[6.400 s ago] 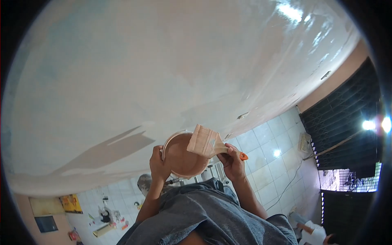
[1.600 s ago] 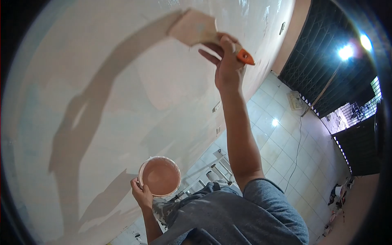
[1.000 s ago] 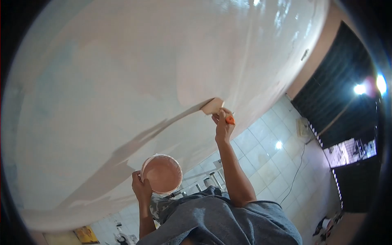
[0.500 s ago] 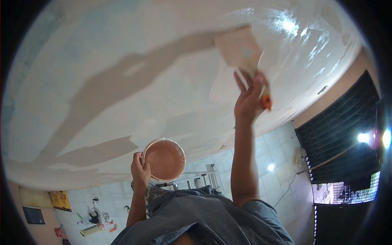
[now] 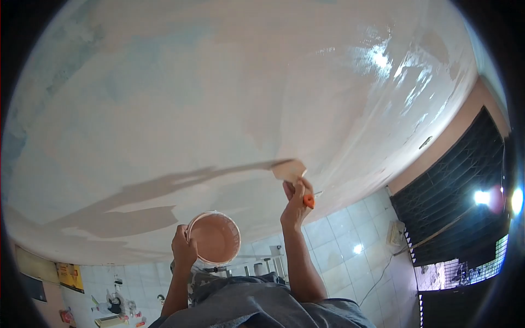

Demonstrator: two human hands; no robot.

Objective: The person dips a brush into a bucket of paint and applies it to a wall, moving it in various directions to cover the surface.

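My right hand [image 5: 296,205] is closed around the handle of a wide flat paintbrush [image 5: 289,170], whose orange handle end sticks out by the palm. The paint-coated brush head is against or close over the lower part of the wall [image 5: 219,109], where its shadow meets it. My left hand [image 5: 185,249] grips the left side of a round bucket [image 5: 238,246] at waist height. Pinkish paint [image 5: 213,240] is inside, with smears around the rim. Wet shine shows on the upper right of the wall, and bluish patches on its left.
Below me stands a metal ladder or frame [image 5: 276,265] over the white tiled floor [image 5: 339,235]. Several loose items [image 5: 116,306] lie on the floor at left. To the right are a dark folding gate [image 5: 454,180], a bright lamp [image 5: 482,198] on a pole and a cable [image 5: 377,281].
My right hand has brought the brush down the wall and slightly left, from high up to near bucket level. My left hand still holds the bucket; the view has shifted a little.
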